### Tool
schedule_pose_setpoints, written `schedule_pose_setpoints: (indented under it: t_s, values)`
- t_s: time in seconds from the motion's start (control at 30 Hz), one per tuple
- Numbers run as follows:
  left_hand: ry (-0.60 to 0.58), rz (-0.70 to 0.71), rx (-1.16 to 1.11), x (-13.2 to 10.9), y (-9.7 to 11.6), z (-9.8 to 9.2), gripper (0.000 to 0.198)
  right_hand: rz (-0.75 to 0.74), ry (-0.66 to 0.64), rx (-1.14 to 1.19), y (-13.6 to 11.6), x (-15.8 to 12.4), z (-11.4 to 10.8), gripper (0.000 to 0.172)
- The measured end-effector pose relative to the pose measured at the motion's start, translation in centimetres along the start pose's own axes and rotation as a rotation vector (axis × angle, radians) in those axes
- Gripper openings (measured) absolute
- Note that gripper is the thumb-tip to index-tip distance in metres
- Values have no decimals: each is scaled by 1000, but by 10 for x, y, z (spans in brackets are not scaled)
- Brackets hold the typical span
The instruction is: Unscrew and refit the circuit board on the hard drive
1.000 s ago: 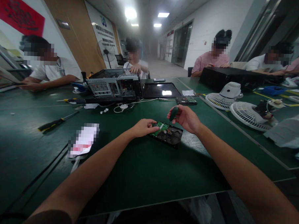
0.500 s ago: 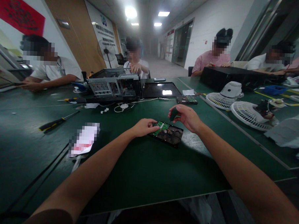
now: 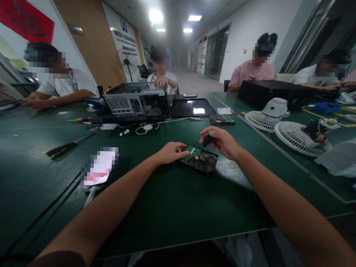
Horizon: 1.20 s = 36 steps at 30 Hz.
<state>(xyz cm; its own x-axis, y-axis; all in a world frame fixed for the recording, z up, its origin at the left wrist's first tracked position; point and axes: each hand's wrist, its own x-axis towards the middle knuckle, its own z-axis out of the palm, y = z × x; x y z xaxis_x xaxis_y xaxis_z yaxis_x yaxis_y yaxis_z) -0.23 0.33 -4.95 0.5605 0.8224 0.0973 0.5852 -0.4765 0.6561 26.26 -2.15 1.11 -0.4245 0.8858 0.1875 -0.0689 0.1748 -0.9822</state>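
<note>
A hard drive (image 3: 204, 161) lies on the green table in front of me, its green circuit board (image 3: 193, 151) facing up. My left hand (image 3: 173, 152) grips the drive's left end, thumb on top near the board and fingers at the far edge. Just above the drive's far edge, my right hand (image 3: 220, 141) is closed around the dark handle of a screwdriver (image 3: 207, 140). The tool's shaft is hard to make out, and its handle is apart from the drive.
An opened computer case (image 3: 135, 104) stands across the table, with a dark flat panel (image 3: 192, 107) beside it. A second hard drive (image 3: 222, 119) lies behind my right hand. Left are a yellow-black screwdriver (image 3: 65, 147) and a phone (image 3: 101, 167). White fan parts (image 3: 296, 136) sit right. Several people work around.
My right hand has tilted the screwdriver and lifted it off the circuit board. My left hand and the hard drive stay in place.
</note>
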Motion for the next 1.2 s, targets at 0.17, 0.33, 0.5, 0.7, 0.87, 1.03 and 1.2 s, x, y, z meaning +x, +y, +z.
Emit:
schedule_pose_setpoints:
  t_s: [0.17, 0.33, 0.5, 0.7, 0.87, 1.03, 1.2]
  values:
    - [-5, -3, -8, -1, 1, -1, 65, 18, -5, -2, -1, -1, 1, 30]
    - [-6, -4, 0, 0, 1, -1, 66, 54, 5, 51, 0, -1, 2, 32]
    - [-6, -4, -7, 1, -1, 1, 65, 86, 52, 118, 3, 1, 3, 33]
    - [3, 2, -11, 1, -3, 2, 64, 71, 34, 182, 1, 0, 6, 33]
    - [1, 4, -11, 1, -2, 2, 65, 88, 8, 201, 0, 0, 5, 32]
    - [0, 2, -5, 1, -2, 2, 64, 109, 16, 216, 0, 1, 4, 33]
    - [-1, 0, -18, 0, -1, 2, 64, 121, 2, 227, -3, -1, 5, 33]
